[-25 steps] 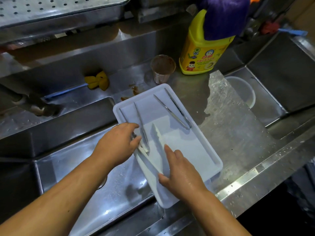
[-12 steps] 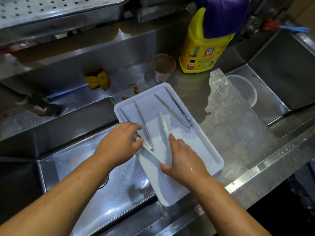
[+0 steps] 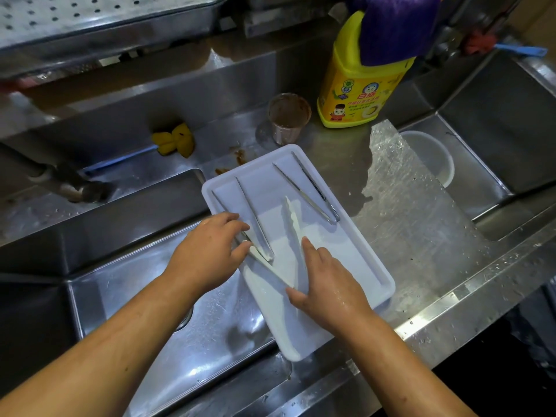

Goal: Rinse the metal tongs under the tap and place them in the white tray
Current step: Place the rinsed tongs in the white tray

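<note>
White tongs (image 3: 293, 233) grasped by right hand (image 3: 328, 284) – to be laid flat in white tray (image 3: 370, 260), tips toward 12 o'clock (clear of metal tongs (image 3: 255, 224)); left hand (image 3: 207, 254) steadying those, grip unclear.

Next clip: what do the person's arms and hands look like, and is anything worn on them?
Both forearms are bare up to the frame edge, with no sleeves, gloves, watch or rings visible. The left hand looks dry; the right hand glistens with water droplets.
</note>
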Demonstrator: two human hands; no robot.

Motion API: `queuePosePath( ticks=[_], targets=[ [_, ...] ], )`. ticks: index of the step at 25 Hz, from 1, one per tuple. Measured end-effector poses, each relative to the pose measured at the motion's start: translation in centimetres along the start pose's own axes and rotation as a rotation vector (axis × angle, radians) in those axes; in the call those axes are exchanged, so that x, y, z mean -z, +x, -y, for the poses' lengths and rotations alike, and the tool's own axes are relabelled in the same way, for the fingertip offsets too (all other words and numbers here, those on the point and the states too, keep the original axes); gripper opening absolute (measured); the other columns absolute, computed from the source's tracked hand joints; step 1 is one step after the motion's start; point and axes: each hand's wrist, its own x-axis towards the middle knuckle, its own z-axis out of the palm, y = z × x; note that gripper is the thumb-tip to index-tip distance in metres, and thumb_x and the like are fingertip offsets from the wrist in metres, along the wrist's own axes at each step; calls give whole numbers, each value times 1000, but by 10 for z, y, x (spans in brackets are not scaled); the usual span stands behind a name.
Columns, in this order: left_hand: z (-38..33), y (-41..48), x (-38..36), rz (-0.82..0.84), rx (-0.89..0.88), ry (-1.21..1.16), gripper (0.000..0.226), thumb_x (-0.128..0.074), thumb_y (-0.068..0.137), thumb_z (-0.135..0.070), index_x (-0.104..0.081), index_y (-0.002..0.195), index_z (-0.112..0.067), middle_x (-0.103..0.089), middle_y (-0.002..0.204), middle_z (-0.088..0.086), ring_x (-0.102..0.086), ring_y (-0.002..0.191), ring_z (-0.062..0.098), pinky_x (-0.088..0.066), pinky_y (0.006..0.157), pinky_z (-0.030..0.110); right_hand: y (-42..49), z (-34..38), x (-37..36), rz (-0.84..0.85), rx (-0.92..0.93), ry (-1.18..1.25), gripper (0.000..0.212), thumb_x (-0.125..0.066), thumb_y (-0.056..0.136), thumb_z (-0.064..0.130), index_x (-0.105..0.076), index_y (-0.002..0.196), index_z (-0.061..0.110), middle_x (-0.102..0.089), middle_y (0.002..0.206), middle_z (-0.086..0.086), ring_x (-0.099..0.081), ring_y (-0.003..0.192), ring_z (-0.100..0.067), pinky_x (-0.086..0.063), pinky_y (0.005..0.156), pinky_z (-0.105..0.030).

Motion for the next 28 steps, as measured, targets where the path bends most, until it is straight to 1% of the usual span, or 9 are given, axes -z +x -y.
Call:
queuePosePath(
  ticks=[4, 7, 15, 17, 19, 23, 26, 28],
  targets=[
    [4, 3, 2, 21, 2, 27, 33, -54, 98, -51, -69, 123, -33, -56, 150, -6, -55, 133, 19, -53, 102, 41, -8, 5, -11, -6, -8, 14, 101, -64, 88, 63, -7, 162, 24, -48, 145, -2, -55, 125, -26, -52, 99, -41],
    [6, 4, 3, 29, 4, 28, 31, -54, 98, -53, -69, 118, -35, -56, 148, -7, -57, 129, 18, -56, 97, 40, -13, 7, -18, -14, -11, 21, 102, -62, 88, 63, -4, 161, 23, -48, 143, -3, -56, 122, -26, -53, 97, -41],
    [9, 5, 4, 23, -28, 62, 30, -55, 98, -53, -70, 116, -34, -58, 145, -7, -56, 128, 19, -50, 100, 37, -19, 13, -21, -24, -31, 34, 101, -60, 88, 63, -4, 161, 23, -52, 142, -3, -59, 120, -25, -54, 95, -39],
    [9, 4, 4, 24, -30, 61, 30, -55, 99, -53, -70, 116, -34, -58, 144, -7, -56, 127, 19, -51, 99, 37, -20, 14, -21, -9, -33, 44, 101, -60, 88, 63, -1, 160, 25, -53, 141, -2, -60, 119, -25, -55, 95, -40],
    [9, 3, 5, 31, -35, 56, 30, -55, 99, -53, -70, 118, -34, -58, 145, -7, -57, 128, 19, -51, 99, 37, -21, 16, -22, 11, -38, 53, 101, -61, 88, 63, 0, 160, 27, -52, 145, -3, -60, 121, -25, -55, 97, -41],
    [10, 3, 6, 33, -38, 27, 33, -58, 98, -51, -67, 126, -34, -57, 146, -6, -57, 129, 20, -51, 101, 37, -24, 18, -23, 30, -50, 51, 106, -64, 88, 61, 4, 161, 26, -52, 148, -4, -60, 123, -27, -55, 98, -43],
    [11, 2, 5, 28, -39, 7, 36, -59, 99, -50, -64, 130, -33, -60, 143, -8, -58, 126, 18, -52, 100, 37, -31, 16, -22, 48, -82, 57, 109, -64, 90, 59, 11, 162, 24, -53, 146, -4, -60, 122, -26, -54, 97, -42],
    [11, 4, 5, 25, -43, 2, 37, -58, 99, -50, -64, 131, -32, -62, 138, -8, -60, 122, 17, -53, 98, 37, -36, 16, -21, 70, -79, 54, 109, -65, 91, 56, 11, 162, 24, -53, 146, -5, -60, 122, -26, -53, 97, -41]
  ],
)
